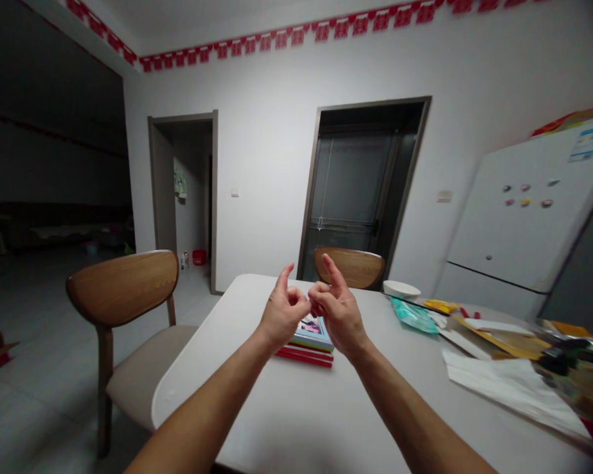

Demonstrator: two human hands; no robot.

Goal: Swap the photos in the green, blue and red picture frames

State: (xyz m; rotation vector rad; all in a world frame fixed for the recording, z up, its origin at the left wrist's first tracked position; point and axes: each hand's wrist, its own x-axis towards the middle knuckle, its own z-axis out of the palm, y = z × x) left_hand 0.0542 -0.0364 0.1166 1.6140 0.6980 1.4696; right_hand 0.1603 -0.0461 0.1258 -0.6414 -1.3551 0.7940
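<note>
My left hand (283, 313) is raised over the white table (296, 415), one finger stretched upward and the other fingers curled in. Facing it, my right hand (340, 315) has the same shape, with its curled fingers close to or touching those of the left. Nothing shows in either hand. Just beyond and below them lies a stack of books (304, 357) with red edges low down and a light-blue picture cover (316, 334) on top. The hands hide part of the stack.
On the table's right are a white bowl (401, 289), a teal plastic packet (414, 317), white paper (508, 388) and a yellow envelope (504, 339). Wooden chairs stand at the left (128, 283) and far side (350, 264). A white fridge (518, 224) stands at the right.
</note>
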